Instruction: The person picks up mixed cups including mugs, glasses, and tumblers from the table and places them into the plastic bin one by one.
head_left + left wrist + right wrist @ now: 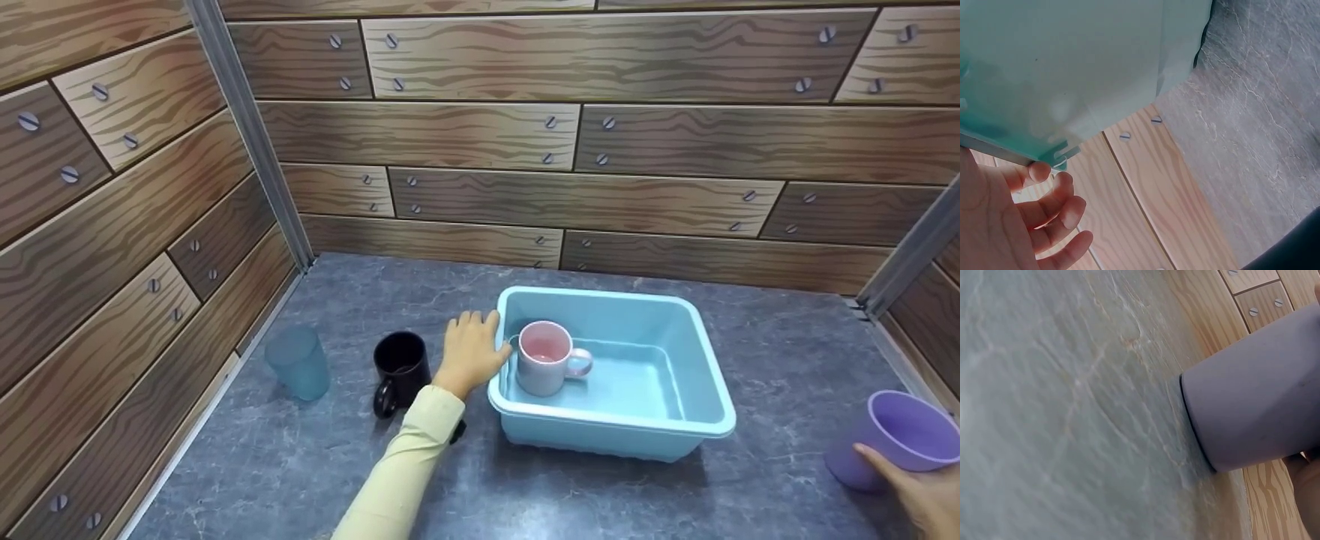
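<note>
A light blue basin (615, 431) sits on the table, and inside it, at the left end, a pink and white mug (541, 375) stands upright. My left hand (472, 352) holds the basin's left rim, thumb over the edge and fingers outside; the left wrist view shows the fingers (1053, 214) loosely bent beside the rim. At the right, a purple cup (862, 442) is gripped by my right hand (926, 495), thumb on its near side. The cup's base (1199, 430) is at or just above the table; I cannot tell which.
Left of the basin, a black mug (405, 379) stands near my left forearm, its handle towards me. Farther left is a translucent blue cup (300, 364). Wood-patterned walls (465, 135) enclose the grey marbled table (262, 465) at the back and sides.
</note>
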`<state>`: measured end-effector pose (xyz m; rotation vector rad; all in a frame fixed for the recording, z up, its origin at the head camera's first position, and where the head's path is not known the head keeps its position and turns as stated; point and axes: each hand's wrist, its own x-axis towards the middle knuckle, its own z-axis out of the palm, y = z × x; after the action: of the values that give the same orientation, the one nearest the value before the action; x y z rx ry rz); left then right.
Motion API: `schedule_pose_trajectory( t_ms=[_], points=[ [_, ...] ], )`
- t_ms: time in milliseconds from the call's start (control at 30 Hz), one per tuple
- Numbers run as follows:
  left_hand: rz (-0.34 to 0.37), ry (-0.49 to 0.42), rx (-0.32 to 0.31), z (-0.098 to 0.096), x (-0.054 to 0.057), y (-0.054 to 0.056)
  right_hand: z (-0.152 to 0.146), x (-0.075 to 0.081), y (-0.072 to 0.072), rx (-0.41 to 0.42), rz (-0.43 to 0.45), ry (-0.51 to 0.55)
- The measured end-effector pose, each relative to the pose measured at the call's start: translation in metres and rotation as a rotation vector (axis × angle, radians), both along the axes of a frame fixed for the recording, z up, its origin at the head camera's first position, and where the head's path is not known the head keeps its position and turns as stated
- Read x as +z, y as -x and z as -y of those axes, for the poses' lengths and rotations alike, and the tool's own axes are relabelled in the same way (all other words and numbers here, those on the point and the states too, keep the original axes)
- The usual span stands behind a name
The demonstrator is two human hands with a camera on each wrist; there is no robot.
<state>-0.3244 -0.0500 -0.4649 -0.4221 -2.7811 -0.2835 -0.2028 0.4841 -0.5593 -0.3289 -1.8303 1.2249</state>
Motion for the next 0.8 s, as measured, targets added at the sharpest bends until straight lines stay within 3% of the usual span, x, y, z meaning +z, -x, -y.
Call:
schedule_pose_trajectory(
  t_ms=[467, 700, 800],
  points=[
    [-0.032, -0.003, -0.005, 0.0014, -0.0015, -0.0002, 0.0012, 0.0044, -0.0018, -0.001, 0.072, 0.017],
    [-0.035, 0.005, -0.003, 0.0014, -0.0005, -0.0017, 0.0032, 0.0051, -0.0046, -0.002, 0.278, 0.134],
    [-0.033, 0.0, -0.009, 0.0013, -0.0003, -0.0025, 0.0036, 0.0039, -0.007, -0.001, 0.317, 0.15]
  ],
)
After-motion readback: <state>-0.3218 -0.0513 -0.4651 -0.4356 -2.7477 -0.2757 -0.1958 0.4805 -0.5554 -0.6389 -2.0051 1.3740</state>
